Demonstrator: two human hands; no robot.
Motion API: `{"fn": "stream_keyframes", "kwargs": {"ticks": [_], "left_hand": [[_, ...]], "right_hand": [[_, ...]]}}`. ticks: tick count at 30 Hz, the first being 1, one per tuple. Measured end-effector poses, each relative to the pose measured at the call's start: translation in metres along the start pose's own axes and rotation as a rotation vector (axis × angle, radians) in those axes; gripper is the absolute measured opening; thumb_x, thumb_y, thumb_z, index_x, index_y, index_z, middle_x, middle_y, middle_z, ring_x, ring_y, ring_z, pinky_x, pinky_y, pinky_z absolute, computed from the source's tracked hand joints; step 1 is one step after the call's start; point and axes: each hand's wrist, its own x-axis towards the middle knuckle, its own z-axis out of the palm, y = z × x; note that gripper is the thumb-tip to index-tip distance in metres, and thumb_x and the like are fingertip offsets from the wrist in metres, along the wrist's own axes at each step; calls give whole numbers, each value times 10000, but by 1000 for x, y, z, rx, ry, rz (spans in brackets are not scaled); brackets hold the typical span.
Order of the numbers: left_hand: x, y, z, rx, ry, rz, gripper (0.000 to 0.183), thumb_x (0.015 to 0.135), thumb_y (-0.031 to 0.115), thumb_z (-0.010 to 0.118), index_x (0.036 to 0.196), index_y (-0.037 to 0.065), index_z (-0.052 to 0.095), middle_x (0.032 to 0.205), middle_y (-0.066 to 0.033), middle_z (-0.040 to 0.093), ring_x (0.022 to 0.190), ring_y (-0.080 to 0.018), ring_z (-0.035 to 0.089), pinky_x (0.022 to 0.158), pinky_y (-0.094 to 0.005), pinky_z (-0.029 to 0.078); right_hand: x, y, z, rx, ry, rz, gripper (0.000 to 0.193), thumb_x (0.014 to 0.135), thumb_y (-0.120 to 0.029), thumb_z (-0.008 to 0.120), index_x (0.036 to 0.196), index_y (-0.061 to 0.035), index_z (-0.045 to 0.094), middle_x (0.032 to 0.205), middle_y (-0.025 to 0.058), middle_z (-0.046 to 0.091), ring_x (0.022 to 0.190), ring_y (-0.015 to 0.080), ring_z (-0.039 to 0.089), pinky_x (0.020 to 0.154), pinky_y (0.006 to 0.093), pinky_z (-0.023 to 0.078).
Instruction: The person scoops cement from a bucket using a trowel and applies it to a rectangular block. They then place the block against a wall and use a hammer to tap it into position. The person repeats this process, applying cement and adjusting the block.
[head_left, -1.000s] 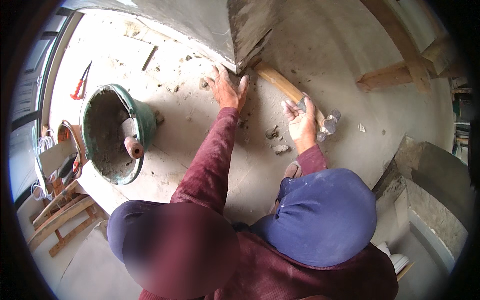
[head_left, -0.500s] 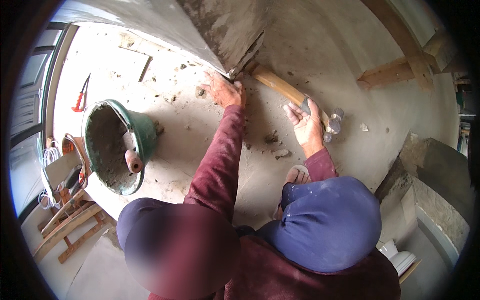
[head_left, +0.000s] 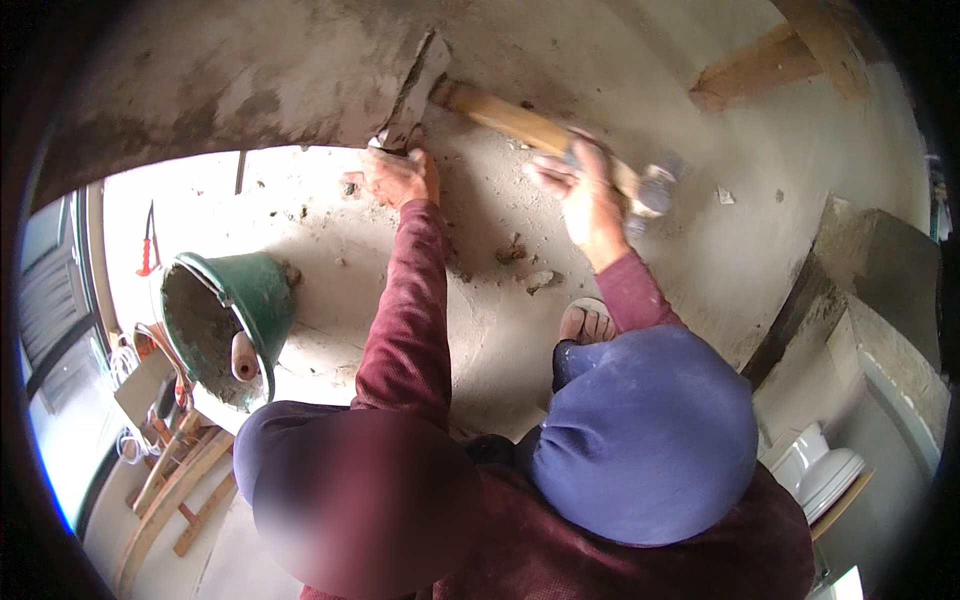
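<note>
You're mid-chiselling here: left hand [head_left: 400, 177] has its grip closed around the chisel [head_left: 392, 139], set at the wall's [head_left: 250, 90] plastered corner edge, while your right hand [head_left: 585, 195] is wrapped tight round the hammer [head_left: 545, 135]. I'd say a clean strike comes next. Compared with half a second back, everything sits closer and the green bucket [head_left: 262, 300] stays put.

Between the two hands, left [head_left: 398, 175] and right [head_left: 583, 195], the concrete floor [head_left: 480, 300] is open, with only small mortar lumps [head_left: 525, 265]. The wall corner [head_left: 405, 100] blocks the way above. The green bucket [head_left: 230, 320] stands well apart on the left; a sandalled foot [head_left: 588, 322] lies below the right hand.
</note>
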Motion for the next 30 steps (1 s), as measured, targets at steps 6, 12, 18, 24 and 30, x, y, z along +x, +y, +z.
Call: {"fn": "stream_keyframes", "kwargs": {"ticks": [6,12,18,24,30], "left_hand": [[-5,1,6,-61,23,-128,782,577,269,821,1209,28,431,1164,-223,506,1143,-423,497,1007,-465,402],[7,-6,18,-4,-66,-203,799,574,302,800,1217,-7,438,1100,-255,546,1139,-416,483,967,-416,434],[-1,-8,12,29,31,-146,576,616,315,751,1042,-6,537,1033,-219,606,1018,-368,578,950,-456,427],[-13,-1,0,-87,4,-184,461,653,262,711,988,-6,542,971,-199,619,978,-368,596,936,-473,422],[2,-18,32,210,163,57,414,653,236,705,949,-10,549,950,-171,597,1013,-312,580,1111,-446,259]], "right_hand": [[-10,-6,-6,28,21,90,424,929,-293,551,1232,-10,460,1011,241,616,850,344,664,802,402,566],[-6,3,9,49,-20,22,495,891,-303,619,1241,8,458,935,240,648,845,336,676,763,386,584],[-1,-4,2,41,63,119,490,911,-344,559,1228,16,461,925,238,639,887,341,657,835,403,553],[2,-6,0,120,54,131,513,896,-341,591,1199,54,466,934,244,642,872,340,662,815,402,562],[4,0,5,140,63,98,533,870,-349,631,1184,51,470,922,235,647,840,318,677,772,378,583]]}}
